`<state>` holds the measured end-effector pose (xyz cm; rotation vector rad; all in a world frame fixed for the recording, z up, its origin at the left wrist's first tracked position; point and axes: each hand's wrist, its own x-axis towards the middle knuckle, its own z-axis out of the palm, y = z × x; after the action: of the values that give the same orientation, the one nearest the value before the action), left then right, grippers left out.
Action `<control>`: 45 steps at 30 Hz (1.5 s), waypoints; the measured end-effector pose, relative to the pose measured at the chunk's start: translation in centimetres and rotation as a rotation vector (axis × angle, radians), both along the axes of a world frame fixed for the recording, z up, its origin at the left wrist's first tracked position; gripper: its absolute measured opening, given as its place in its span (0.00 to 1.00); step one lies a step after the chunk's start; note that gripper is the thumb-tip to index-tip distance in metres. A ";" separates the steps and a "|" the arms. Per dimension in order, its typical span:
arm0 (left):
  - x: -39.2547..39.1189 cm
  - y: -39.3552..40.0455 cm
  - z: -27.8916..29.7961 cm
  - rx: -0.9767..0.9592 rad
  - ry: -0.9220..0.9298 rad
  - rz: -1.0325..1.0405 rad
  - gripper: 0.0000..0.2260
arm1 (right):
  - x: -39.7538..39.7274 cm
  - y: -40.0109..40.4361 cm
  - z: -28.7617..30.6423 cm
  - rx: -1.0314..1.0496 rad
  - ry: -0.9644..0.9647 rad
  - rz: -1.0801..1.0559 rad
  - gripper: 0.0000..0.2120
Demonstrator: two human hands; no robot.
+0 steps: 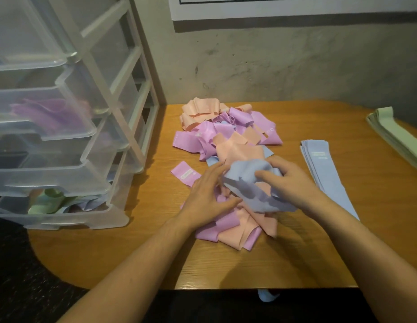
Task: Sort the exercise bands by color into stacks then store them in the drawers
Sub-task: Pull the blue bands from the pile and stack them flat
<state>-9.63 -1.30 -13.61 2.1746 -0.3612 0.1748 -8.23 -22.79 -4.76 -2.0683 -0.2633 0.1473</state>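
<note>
Crumpled, seemingly stretchy blue band [247, 183]

Drawer unit [63, 136] left on table [133, 252], band heap [226, 141] centre, two band stacks [324, 169] right.

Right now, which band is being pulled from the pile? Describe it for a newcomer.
On the wooden table, near the front of the mixed pile, both hands hold one crumpled blue band. Its neighbours are pink or peach; the other blues lie flat in a stack to the right.
</note>
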 end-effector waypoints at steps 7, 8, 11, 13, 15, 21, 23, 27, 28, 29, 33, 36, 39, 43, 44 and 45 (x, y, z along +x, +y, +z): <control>0.1 -4.7 3.3 -0.150 -0.068 -0.040 0.23 | -1.3 -3.1 1.7 0.432 0.169 -0.046 0.05; -0.1 -5.4 4.0 -0.190 -0.052 -0.048 0.18 | -1.5 -3.5 1.8 0.457 0.179 -0.058 0.07; -0.5 -7.1 5.3 -0.273 -0.034 -0.053 0.05 | -2.0 -4.6 1.8 0.478 0.202 -0.106 0.11; -0.8 -8.0 6.1 -0.349 0.014 -0.053 0.06 | -2.4 -5.1 1.7 0.478 0.226 -0.118 0.09; -1.0 -8.5 6.5 -0.422 0.026 -0.083 0.11 | -2.7 -5.5 1.7 0.494 0.252 -0.107 0.10; -1.4 -9.7 7.8 -0.414 0.073 -0.182 0.18 | -3.3 -5.6 2.0 0.540 0.262 -0.108 0.11; -1.3 -9.7 8.3 -0.397 0.059 -0.131 0.14 | -3.5 -5.6 2.1 0.543 0.262 -0.095 0.13; -1.5 -9.4 9.2 -0.382 0.038 -0.069 0.09 | -4.0 -5.7 2.2 0.539 0.272 -0.093 0.12; -1.5 -9.4 9.3 -0.397 0.041 -0.055 0.07 | -4.2 -5.8 2.1 0.537 0.270 -0.082 0.10; -1.6 -9.4 9.5 -0.417 0.042 -0.035 0.05 | -4.3 -5.9 2.0 0.542 0.261 -0.068 0.08; -1.7 -9.2 9.8 -0.388 0.075 -0.036 0.08 | -4.7 -6.0 2.0 0.576 0.169 -0.103 0.01; -2.5 -9.4 10.2 -0.392 0.105 -0.075 0.09 | -4.7 -6.0 2.1 0.619 0.125 -0.165 0.03; -3.1 -9.6 10.4 -0.379 0.090 -0.093 0.15 | -4.9 -6.1 2.8 0.626 0.103 -0.184 0.06; -2.9 -9.7 10.3 -0.337 0.031 0.033 0.13 | -5.4 -6.4 3.6 0.485 0.003 -0.181 0.06; -3.0 -9.7 10.2 -0.333 0.021 0.060 0.13 | -5.4 -6.4 3.6 0.441 -0.037 -0.179 0.07; -3.0 -9.7 10.2 -0.336 0.013 0.068 0.13 | -5.4 -6.3 3.7 0.410 -0.073 -0.178 0.08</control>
<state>-12.63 -11.01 -3.37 1.8558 -0.2314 0.2408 -13.68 -29.11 -1.02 -1.6803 -0.1382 -0.0863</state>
